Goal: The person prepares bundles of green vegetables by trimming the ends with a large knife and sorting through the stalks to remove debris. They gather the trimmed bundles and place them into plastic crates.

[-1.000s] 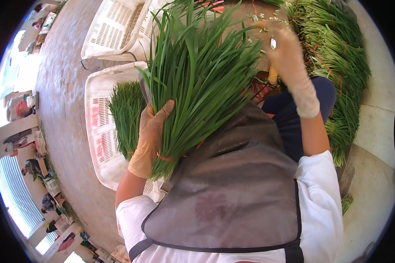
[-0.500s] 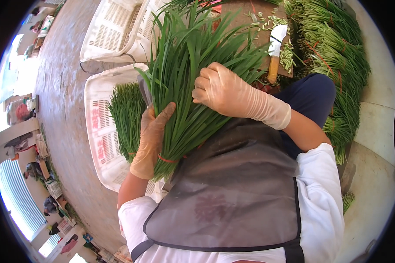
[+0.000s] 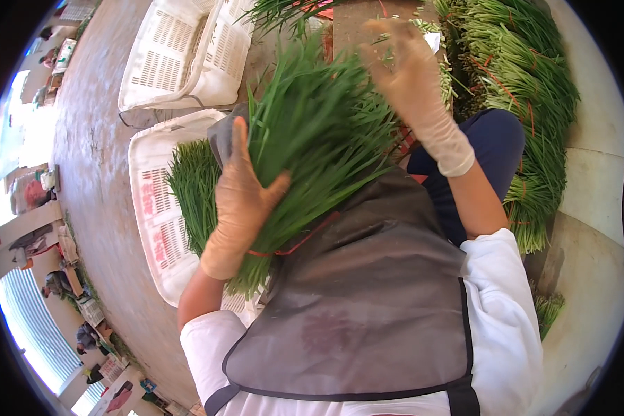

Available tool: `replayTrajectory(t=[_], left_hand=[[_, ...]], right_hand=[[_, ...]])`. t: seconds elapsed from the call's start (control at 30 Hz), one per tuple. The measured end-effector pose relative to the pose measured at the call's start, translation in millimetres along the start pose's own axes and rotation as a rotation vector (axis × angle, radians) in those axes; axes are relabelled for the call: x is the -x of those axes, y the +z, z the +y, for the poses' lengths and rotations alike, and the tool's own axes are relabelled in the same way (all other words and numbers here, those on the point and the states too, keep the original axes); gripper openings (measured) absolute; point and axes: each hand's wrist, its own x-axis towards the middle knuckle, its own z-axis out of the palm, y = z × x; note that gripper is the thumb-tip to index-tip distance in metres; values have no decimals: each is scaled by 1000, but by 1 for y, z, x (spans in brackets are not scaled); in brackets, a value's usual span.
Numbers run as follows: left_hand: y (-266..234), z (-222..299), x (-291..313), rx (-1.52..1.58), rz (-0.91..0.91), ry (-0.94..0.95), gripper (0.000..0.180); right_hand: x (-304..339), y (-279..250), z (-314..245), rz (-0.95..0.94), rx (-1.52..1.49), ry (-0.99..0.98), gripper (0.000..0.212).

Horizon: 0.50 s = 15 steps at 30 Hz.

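Across my lap lies a large bunch of green garlic chives (image 3: 312, 145), its leaves blurred and a red tie around the stem end. My left hand (image 3: 246, 201), in a thin translucent glove, grips the bunch's left side, thumb lying across the leaves. Its other fingers are partly hidden. My gloved right hand (image 3: 409, 76) is raised just right of the leaf tips, motion-blurred, with its fingers apart and nothing visible in them. Beside it shows part of a knife blade (image 3: 432, 41) on a brown board (image 3: 357, 15); the handle is hidden.
A white plastic crate (image 3: 145, 222) at my left holds another chive bunch (image 3: 195, 187). Another white crate (image 3: 166, 59) stands beyond it. Tied chive bunches (image 3: 527, 90) are heaped along the right. My bent knee (image 3: 496, 149) sits between the heap and the apron (image 3: 353, 298).
My right hand has left the bunch, moved up and right, and opened, covering most of the knife. The bunch has tilted to the right. My left hand stays on its side.
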Motion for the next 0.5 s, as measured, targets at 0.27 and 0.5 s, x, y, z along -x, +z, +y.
replayTrajectory(t=[0.27, 0.5], left_hand=[[-12, -40, -48, 271, -98, -399, 48], [-32, -46, -28, 1395, 13, -547, 30]], right_hand=[[63, 48, -66, -458, -64, -628, 69], [66, 11, 19, -802, 279, -413, 33]])
